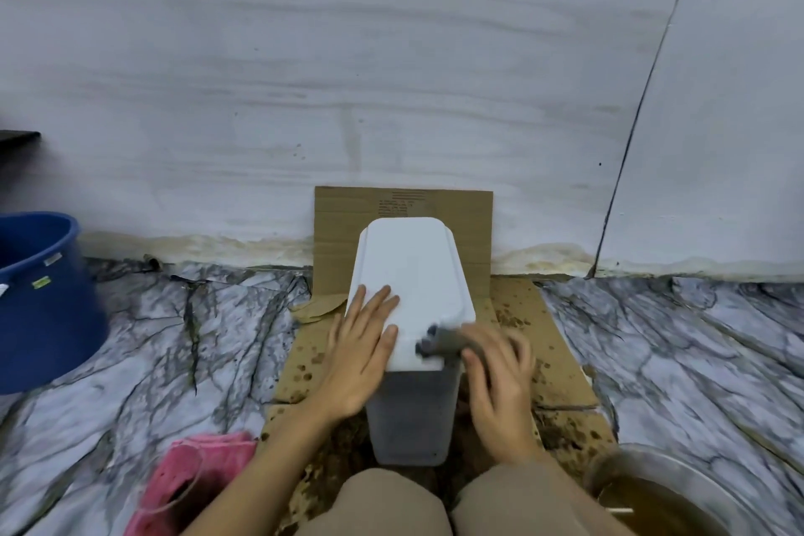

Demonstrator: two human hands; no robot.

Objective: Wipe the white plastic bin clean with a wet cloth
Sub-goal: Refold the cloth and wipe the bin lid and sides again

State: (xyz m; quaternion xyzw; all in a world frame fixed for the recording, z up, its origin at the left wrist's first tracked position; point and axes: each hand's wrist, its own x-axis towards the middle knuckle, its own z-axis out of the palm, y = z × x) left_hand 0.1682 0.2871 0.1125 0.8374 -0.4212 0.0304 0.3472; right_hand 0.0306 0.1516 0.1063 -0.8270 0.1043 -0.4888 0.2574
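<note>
The white plastic bin (415,270) stands upright on stained cardboard, its lid shut and its frosted body facing me. My left hand (361,353) lies flat on the lid's near left part, fingers straight. My right hand (496,383) is at the bin's near right corner, blurred by motion, and grips a grey cloth (443,339) that touches the lid's front right edge.
The cardboard (561,366) is spotted with brown mud and leans up against the wall. A blue bucket (41,300) stands at the left. A pink cloth (195,474) lies near my left knee. A metal bowl of brown water (652,496) sits at lower right.
</note>
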